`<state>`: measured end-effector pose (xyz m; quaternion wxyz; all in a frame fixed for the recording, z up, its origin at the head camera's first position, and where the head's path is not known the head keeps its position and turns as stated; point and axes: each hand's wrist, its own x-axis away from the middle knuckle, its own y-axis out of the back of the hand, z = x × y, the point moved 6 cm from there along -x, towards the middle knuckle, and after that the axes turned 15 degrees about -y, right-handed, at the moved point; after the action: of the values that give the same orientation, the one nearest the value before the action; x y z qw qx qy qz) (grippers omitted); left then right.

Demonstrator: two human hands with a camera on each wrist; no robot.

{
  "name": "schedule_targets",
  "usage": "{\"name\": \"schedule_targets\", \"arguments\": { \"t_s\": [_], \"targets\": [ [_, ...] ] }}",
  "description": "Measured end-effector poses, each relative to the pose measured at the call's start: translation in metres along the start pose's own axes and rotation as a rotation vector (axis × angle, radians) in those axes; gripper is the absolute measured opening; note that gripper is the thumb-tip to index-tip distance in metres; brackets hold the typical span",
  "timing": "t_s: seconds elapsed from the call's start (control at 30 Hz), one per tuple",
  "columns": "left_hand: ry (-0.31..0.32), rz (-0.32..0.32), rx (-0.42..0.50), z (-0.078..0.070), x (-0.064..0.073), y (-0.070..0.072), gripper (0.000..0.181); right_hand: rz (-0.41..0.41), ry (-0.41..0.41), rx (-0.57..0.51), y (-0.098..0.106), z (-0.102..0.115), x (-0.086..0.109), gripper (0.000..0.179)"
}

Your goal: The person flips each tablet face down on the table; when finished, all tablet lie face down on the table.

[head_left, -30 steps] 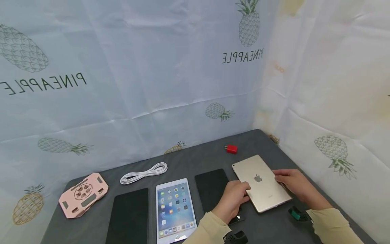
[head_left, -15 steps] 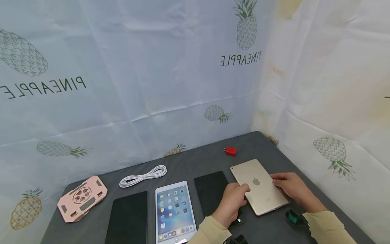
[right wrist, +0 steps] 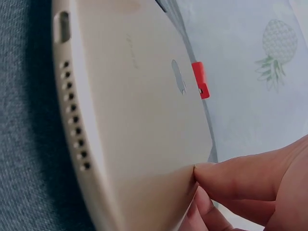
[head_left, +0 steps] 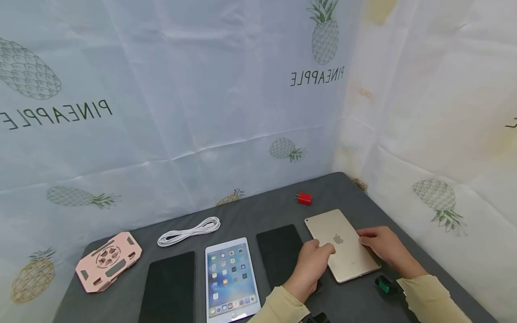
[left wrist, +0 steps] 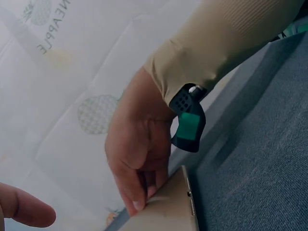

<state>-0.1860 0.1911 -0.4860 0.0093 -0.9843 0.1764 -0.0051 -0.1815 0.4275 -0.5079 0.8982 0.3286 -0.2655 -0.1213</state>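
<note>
Pineapple-print cloth (head_left: pixel 226 89) hangs behind and right of the grey table (head_left: pixel 238 217). Gold tablet (head_left: pixel 348 256), back up, near the table's right edge. Right hand (head_left: pixel 387 246) pinches its right side, thumb above, fingers below. Left hand (head_left: pixel 308 269) at its left side, thumb extended; cannot tell if it grips. Likely fault: smooth metal slipping from a one-sided pinch, dropping a corner. Lesser risk: a shove toward the far right corner, knocking the red charger (head_left: pixel 304 198).

Wrist views — near gold tablet (right wrist: pixel 134 120)
</note>
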Motion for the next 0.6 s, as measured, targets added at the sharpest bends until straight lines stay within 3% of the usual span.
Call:
{"name": "schedule_targets", "arguments": {
  "t_s": [0.2,0.4,0.6],
  "targets": [
    [0.028,0.013,-0.067,-0.004,0.001,-0.002,0.074,-0.072,0.04,0.08,0.0,0.005,0.0,0.039],
    [0.035,0.031,-0.136,-0.003,0.002,-0.005,0.074,-0.116,0.027,0.137,-0.002,0.009,0.001,0.039],
    [0.036,0.042,-0.143,-0.003,0.005,-0.009,0.073,-0.139,0.031,0.177,0.0,0.011,0.0,0.036]
  ]
}}
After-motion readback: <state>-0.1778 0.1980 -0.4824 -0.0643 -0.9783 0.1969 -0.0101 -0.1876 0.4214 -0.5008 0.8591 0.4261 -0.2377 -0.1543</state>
